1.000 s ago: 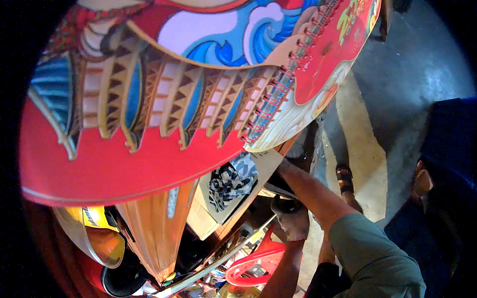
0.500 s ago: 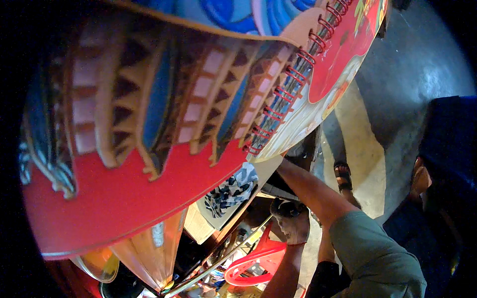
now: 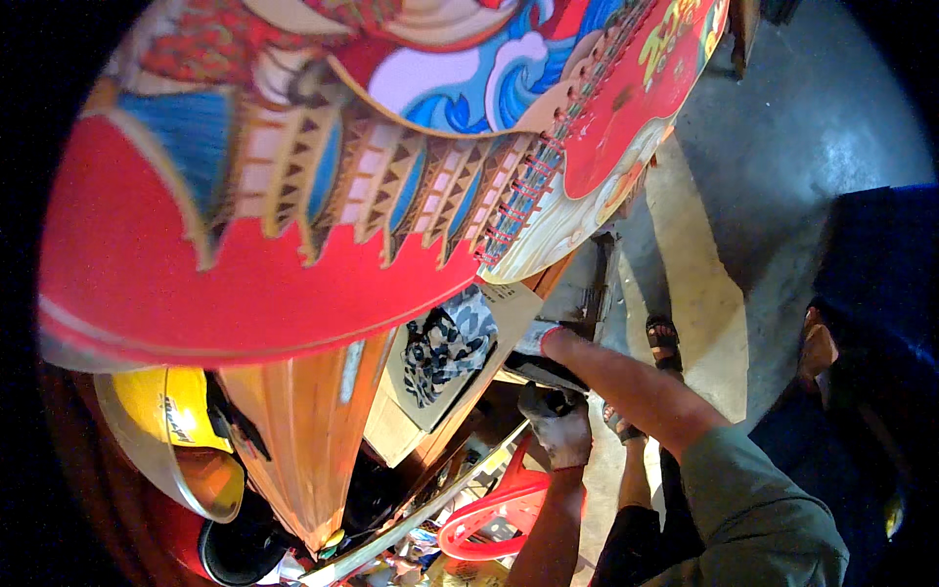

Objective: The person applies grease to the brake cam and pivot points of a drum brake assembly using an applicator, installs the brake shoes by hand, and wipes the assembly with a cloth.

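Note:
My left hand, in a grey-white glove with dark fingers, is curled at the edge of a shadowed wooden structure. Whatever lies inside its fingers is too dark to make out. Above it, my right hand, in a whitish glove with a red cuff, reaches in beside a dark, flat object. The spiral-bound calendar overhead partly covers that area, and the right fingers are hidden. Close to both hands is a cardboard box with a black, grey and white spotted cloth in it.
A large red illustrated spiral-bound calendar hangs very near. Below it are a brown slatted wooden piece and a yellow helmet-like item. A red plastic frame lies among clutter. Sandalled feet stand on the concrete floor.
The calendar has shifted upward in view, uncovering the yellow item and more of the slatted wood. My right glove now shows beyond its edge. My left hand has barely moved.

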The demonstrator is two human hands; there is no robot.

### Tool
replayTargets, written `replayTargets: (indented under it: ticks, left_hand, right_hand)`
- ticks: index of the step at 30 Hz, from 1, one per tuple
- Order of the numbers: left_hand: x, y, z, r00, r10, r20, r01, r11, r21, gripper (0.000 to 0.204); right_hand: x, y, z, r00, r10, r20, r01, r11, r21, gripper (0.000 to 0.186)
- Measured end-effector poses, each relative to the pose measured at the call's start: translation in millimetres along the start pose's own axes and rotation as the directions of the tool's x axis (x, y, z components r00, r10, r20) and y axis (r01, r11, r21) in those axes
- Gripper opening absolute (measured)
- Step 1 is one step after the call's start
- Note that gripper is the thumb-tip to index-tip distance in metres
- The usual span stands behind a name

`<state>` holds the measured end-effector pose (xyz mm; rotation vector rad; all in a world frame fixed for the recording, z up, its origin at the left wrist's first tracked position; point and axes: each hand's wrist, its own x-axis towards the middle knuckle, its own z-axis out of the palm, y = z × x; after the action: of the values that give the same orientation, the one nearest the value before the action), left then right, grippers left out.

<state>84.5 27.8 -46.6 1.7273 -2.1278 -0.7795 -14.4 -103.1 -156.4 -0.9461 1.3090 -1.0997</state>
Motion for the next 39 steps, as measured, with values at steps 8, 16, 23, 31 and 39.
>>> replayTargets:
  ticks: [8,16,23,31,39]
  left_hand:
    - [5.5,23.3,-4.0,0.989,-0.14,0.042,0.146,0.97,-0.194,0.071]
    - [4.1,35.8,-2.5,0.981,-0.187,0.06,0.194,0.882,-0.43,0.071]
    - [1.6,19.9,-3.5,0.967,-0.228,0.115,0.255,0.85,-0.461,0.083]
    - [-0.1,17.6,-8.3,0.996,-0.035,0.079,0.042,0.995,-0.09,0.075]
    - [-1.1,18.7,0.1,0.992,-0.097,0.08,0.124,0.858,-0.499,0.077]
  right_hand:
    - [-53.7,-60.5,-57.3,0.991,0.087,0.101,-0.086,0.996,-0.01,0.061]
    - [-105.0,-94.7,-94.3,0.964,0.267,0.004,-0.234,0.852,-0.467,0.083]
    - [-134.5,-93.8,-88.8,0.96,-0.128,-0.248,-0.016,0.862,-0.507,0.07]
    - [-154.2,-105.3,-82.8,0.898,-0.101,-0.428,-0.103,0.898,-0.427,0.079]
    - [-186.2,-97.4,-90.2,0.854,-0.063,-0.516,-0.081,0.965,-0.251,0.096]
